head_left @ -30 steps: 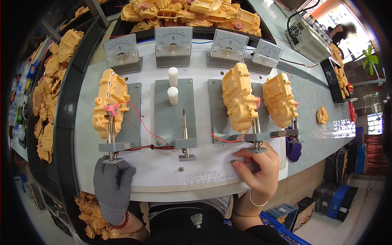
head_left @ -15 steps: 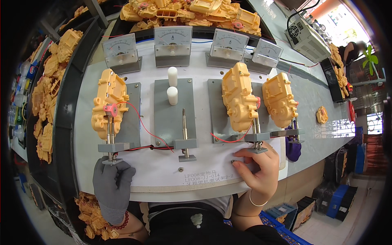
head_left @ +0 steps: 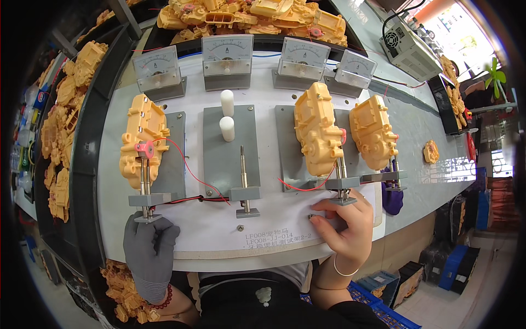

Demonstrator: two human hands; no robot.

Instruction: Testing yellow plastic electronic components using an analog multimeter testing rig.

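Observation:
My left hand (head_left: 150,247), in a grey glove, is closed just below the end plate of the left test fixture (head_left: 149,198); what its curled fingers hold is hidden. A yellow plastic gearbox (head_left: 143,123) with a pink motor part (head_left: 144,149) and red wire stands on that fixture, against its metal pins. My bare right hand (head_left: 345,230) is beside the plunger end of another fixture (head_left: 342,183), thumb and forefinger apart near a small dark spot; its other fingers are partly hidden. Above it stands a second gearbox (head_left: 318,129), and a third gearbox (head_left: 373,131) is to its right.
Between them is a fixture without a gearbox (head_left: 230,159), with two white posts (head_left: 227,129). Several analogue meters (head_left: 227,60) line the back. Black bins (head_left: 87,164) of yellow gearboxes stand left and behind. A power supply (head_left: 411,52) and a loose yellow part (head_left: 431,152) are right.
The whole view has shifted slightly to the left. Both hands stay at their fixtures with almost no visible movement, and the gearboxes remain in place.

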